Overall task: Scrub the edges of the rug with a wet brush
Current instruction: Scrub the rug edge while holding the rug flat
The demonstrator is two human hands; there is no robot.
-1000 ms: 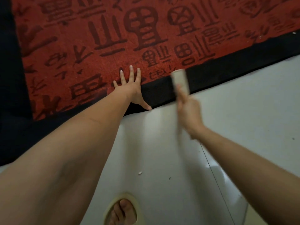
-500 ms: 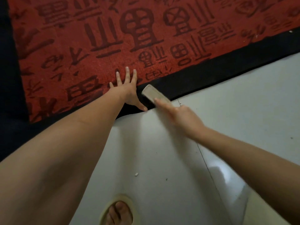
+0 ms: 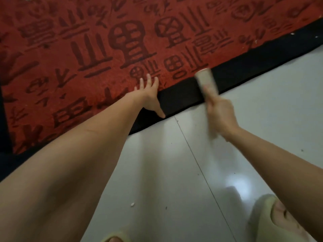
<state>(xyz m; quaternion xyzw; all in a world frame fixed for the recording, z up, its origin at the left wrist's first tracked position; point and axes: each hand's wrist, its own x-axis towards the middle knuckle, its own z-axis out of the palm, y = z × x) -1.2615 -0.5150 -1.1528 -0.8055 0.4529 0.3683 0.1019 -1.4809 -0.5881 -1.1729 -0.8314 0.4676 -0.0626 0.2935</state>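
Note:
A red rug [image 3: 108, 49] with dark symbols and a black border [image 3: 178, 96] lies across the top of the head view. My left hand [image 3: 149, 92] lies flat on the rug with fingers spread, thumb stretched along the black border's edge. My right hand [image 3: 219, 110] grips a pale brush [image 3: 206, 81], blurred by motion, which lies across the black border to the right of the left hand.
Grey-white tiled floor [image 3: 174, 172] with a grout line runs below the rug. My feet in pale slippers show at the bottom right [image 3: 272, 217] and bottom centre [image 3: 115, 239]. A small white crumb [image 3: 132, 204] lies on the tile.
The brush has swung from beside my left thumb to the right and up across the black border. The left hand stays pressed in place. The view shifted, showing a right slipper.

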